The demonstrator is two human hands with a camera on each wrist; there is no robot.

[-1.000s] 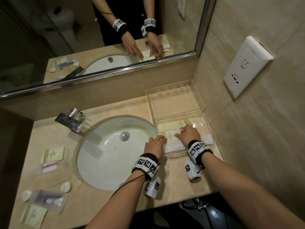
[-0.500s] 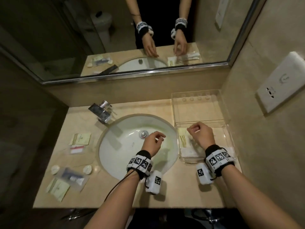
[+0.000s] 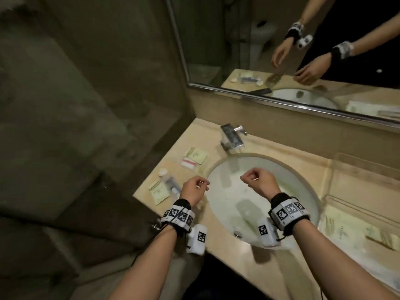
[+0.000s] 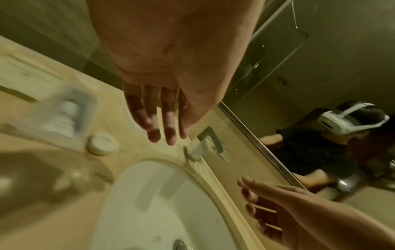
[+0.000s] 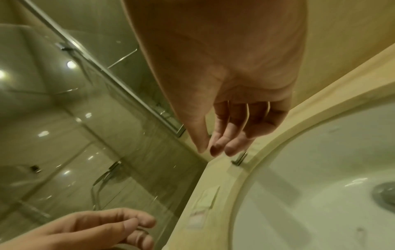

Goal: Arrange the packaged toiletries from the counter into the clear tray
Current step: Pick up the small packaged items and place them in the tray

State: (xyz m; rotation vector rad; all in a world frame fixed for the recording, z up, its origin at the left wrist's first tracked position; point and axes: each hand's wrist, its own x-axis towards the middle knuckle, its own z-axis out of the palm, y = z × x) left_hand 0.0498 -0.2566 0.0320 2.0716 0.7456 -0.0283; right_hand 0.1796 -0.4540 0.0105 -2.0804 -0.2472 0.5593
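While both hands hang above the basin [image 3: 259,202], the packaged toiletries wait in two groups on a beige stone counter [image 3: 238,263] in a dim bathroom. To the left of the basin lies a pale yellow-green packet [image 3: 195,155] with a small clear sachet [image 3: 188,163] bearing a red stripe touching its near edge; nearer the counter's front sit a round white cap-like piece [image 3: 162,172], a clear bag [image 3: 173,185] holding something dark and white, and another pale packet [image 3: 159,192] printed with fine lines. At the far right, the clear tray [image 3: 337,200] stands against the wall, and flat pale packets [image 3: 355,232] with striped edges already lie inside its near section; motion blur hides their lettering. The left hand [image 3: 193,189] hovers over the basin's left rim, just beside the clear bag, fingers loose and lightly curled, holding nothing. The right hand [image 3: 258,180] floats over the middle of the basin, fingers likewise relaxed and empty; the wrist views show both palms with fingers hanging apart. A chrome tap [image 3: 232,137] stands behind the basin, below a mirror [image 3: 303,50] that reflects the person's arms and wrist bands. A glass panel [image 3: 97,105] borders the counter on the left.
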